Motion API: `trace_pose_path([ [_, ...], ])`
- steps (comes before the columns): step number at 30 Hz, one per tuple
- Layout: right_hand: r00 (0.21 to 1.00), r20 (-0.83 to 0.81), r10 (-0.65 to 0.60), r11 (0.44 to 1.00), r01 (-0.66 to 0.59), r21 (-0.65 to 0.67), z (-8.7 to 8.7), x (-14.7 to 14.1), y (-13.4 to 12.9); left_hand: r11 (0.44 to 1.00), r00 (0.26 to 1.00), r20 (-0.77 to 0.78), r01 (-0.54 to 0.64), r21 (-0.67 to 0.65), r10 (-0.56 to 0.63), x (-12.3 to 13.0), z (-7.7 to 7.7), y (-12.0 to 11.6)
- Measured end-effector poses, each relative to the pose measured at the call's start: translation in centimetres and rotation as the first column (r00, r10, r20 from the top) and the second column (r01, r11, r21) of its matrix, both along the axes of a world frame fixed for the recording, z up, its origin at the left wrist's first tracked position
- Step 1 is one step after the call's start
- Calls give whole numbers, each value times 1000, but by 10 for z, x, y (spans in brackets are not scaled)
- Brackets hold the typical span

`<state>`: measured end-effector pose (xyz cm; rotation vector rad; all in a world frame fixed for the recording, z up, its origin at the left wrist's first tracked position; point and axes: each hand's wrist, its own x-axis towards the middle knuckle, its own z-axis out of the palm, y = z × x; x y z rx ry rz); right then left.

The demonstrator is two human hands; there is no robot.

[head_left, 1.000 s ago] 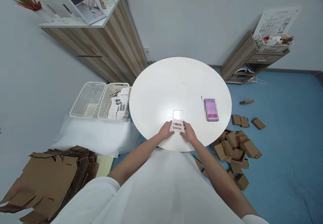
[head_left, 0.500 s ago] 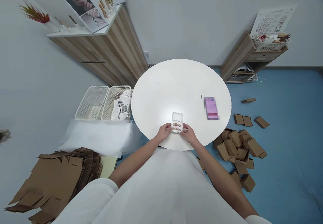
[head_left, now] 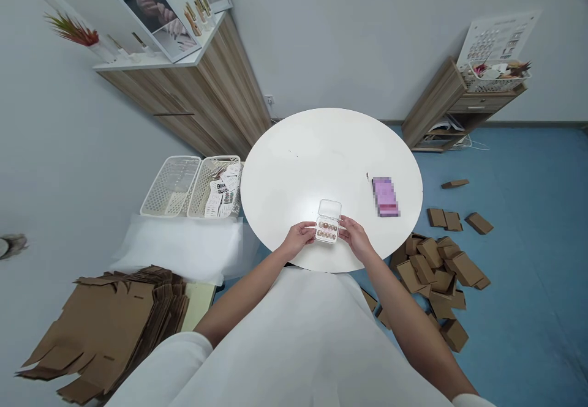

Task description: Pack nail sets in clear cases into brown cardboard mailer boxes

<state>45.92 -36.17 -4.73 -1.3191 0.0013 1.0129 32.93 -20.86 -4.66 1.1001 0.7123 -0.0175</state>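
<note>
A small clear plastic case (head_left: 326,239) is held over the near part of the round white table (head_left: 312,168). Its transparent lid (head_left: 330,209) is tipped back, and two rows of beige and brown press-on nails (head_left: 327,226) show inside. At the case's left edge, my left hand (head_left: 297,240) grips with thumb and fingers. My right hand (head_left: 356,237) has its fingers on the opposite edge, near the hinge side. The case is slightly tilted; whether its underside touches the table cannot be seen.
A pixelated purple item (head_left: 386,197) lies on the table's right. Left of the table are two white baskets (head_left: 168,186), one holding printed cards, and stacked flat cardboard (head_left: 105,315). Small brown boxes (head_left: 432,254) are heaped on the floor at right.
The case has shifted a little to the right and turned slightly, its lid now leaning rightward. Both hands have moved with it, and the right hand sits higher along its side.
</note>
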Motion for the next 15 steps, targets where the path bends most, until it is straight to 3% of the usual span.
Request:
trace_pose_path([
  [3, 997, -80, 2, 999, 1, 36, 3, 9, 6, 999, 1000, 2, 26, -39, -26, 1, 3, -3],
  [15, 998, -15, 67, 985, -63, 163, 12, 15, 8, 990, 999, -48, -27, -138, 20, 2, 11, -7],
])
